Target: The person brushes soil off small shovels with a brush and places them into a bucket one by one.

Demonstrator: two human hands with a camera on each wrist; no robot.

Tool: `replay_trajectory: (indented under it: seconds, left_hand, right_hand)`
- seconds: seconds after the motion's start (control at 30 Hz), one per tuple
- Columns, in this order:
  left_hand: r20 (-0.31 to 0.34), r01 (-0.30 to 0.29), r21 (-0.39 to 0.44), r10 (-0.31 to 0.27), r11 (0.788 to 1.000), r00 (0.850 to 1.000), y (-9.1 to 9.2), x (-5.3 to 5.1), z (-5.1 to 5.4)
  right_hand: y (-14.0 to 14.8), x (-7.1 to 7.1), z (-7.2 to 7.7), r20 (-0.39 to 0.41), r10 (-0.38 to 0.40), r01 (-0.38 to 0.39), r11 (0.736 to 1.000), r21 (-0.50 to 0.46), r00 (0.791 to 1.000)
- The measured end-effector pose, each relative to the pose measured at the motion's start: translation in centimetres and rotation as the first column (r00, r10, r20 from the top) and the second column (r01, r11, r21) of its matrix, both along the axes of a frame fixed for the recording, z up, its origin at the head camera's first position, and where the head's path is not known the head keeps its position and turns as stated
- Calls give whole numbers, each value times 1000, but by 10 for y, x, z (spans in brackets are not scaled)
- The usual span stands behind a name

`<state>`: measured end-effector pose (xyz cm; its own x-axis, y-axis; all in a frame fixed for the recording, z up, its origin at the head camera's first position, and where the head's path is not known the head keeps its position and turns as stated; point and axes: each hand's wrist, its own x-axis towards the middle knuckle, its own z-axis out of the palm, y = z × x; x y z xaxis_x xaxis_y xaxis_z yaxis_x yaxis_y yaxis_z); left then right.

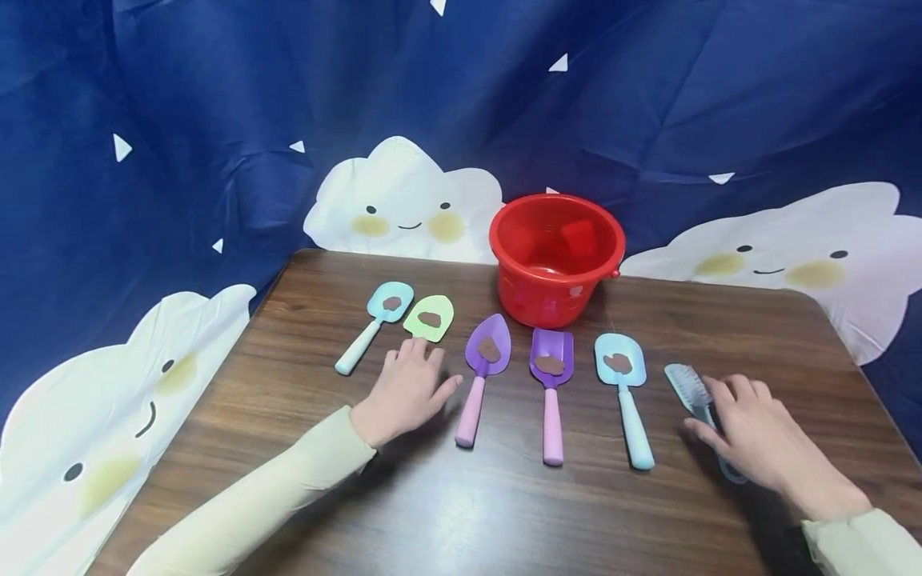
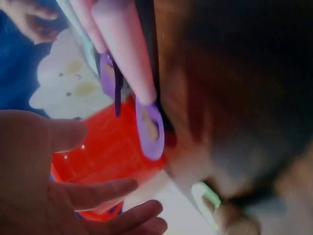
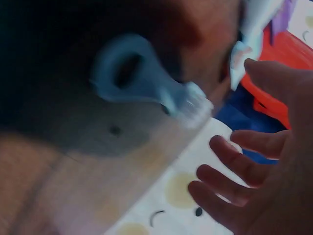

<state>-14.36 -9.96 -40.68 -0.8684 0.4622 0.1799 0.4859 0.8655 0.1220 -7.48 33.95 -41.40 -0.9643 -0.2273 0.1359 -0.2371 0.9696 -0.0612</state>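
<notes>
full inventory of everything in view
table: 1, brown, below
backdrop: 1, blue, behind table
clouds: 3, white, on backdrop
triangles: several, white, on backdrop
bucket: 1, red, back of table
blue shovels: 2, light blue, shovel row's ends
green shovel: 1, green, second from left
purple shovels: 2, purple, pink handles, mid-row
patches: 5, brown, on shovels
brush: 1, light blue, far right
left hand: 1, bare, by green shovel
right hand: 1, bare, by brush
sleeves: 2, pale, at wrists
</notes>
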Motion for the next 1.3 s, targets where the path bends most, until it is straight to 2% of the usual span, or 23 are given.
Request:
replay_trajectory:
  seconds: [0.1,0.2,0.27,0.37,0.43,0.5,0.6,0.9,1.07,1.3]
  left_hand:
    - [42,22,36,-24,999,999,4,2,-7]
    - [157,13,80,-25,997,987,7,4,-13]
    - [260,-26,108,-3,994,965,10,5,-15]
    - [389,-73,161,4,984,921,12,6,-17]
    - [435,-77,189,-13,979,900,13,7,-19]
    - [462,-70,214,-37,974,886,14,6,-22]
    - [478,-60,228,-58,972,877,16,5,-27]
    - [492,-50,239,-77,970,867,23,5,-31]
    - [496,-48,259,-90,965,863,26,6,-30]
    - [515,-89,269,-65,959,855,28,5,-34]
  right_hand:
    - [3,6,-11,79,-42,41,999,14,996]
    - [6,9,-18,120,-68,68,998,7,990]
    - [9,11,-20,136,-82,83,997,-3,987]
    - [13,11,-22,158,-99,104,994,-24,983]
    - [16,11,-22,175,-109,117,993,-31,978]
    - [18,11,-23,193,-118,126,992,-29,974]
    - [20,10,-23,209,-115,121,993,-14,971]
    - [21,6,-21,232,-96,99,995,-2,968]
    - [20,8,-19,193,-80,84,996,-13,978]
    - [20,5,-18,257,-121,134,990,-34,959]
